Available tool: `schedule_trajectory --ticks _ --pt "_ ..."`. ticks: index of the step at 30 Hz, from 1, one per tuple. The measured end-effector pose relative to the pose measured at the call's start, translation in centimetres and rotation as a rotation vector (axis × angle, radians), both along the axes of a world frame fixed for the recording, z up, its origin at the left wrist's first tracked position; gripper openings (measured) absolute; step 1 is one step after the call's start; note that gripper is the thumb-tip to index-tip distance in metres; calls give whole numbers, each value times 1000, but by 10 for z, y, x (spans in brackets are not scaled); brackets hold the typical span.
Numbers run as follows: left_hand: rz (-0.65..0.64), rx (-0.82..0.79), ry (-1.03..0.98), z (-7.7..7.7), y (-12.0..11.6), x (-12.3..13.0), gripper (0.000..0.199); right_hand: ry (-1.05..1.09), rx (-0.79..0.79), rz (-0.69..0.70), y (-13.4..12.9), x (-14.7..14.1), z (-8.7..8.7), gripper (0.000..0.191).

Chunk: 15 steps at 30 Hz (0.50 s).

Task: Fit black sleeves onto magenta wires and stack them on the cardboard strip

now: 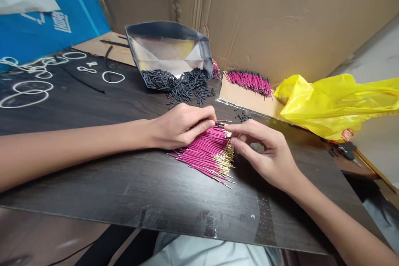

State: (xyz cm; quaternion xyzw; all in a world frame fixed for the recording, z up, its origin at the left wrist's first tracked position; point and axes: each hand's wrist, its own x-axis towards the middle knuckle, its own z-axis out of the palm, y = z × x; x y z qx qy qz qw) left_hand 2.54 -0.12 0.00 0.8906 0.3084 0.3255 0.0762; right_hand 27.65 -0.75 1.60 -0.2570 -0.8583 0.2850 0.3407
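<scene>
Many magenta wires (199, 149) with gold tips lie side by side on the dark table (174, 195). Over their upper part rests my left hand (190, 124), thumb and index finger pinched on a wire end with a short black sleeve near the fingertips. My right hand (262, 145) is at the gold-tipped ends, its thumb and index finger closed on a small black sleeve (229, 137). Behind my left hand, black sleeves (183, 85) spill out of an open box (170, 45).
More magenta wires with black ends (249, 83) lie on a cardboard piece (243, 102), beside a yellow plastic bag (333, 104). Pale rubber bands (113, 77) are at the left. A cardboard wall (280, 16) stands behind, and keys (349, 153) lie at the right.
</scene>
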Motion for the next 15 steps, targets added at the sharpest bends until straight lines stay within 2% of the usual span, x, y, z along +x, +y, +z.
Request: schedule_trajectory --ticks 6,15 --pt "10 13 -28 0 -1 1 11 27 -32 -30 -2 0 0 30" --pt "22 29 -22 -1 -2 0 11 -3 11 -1 -2 0 -3 31"
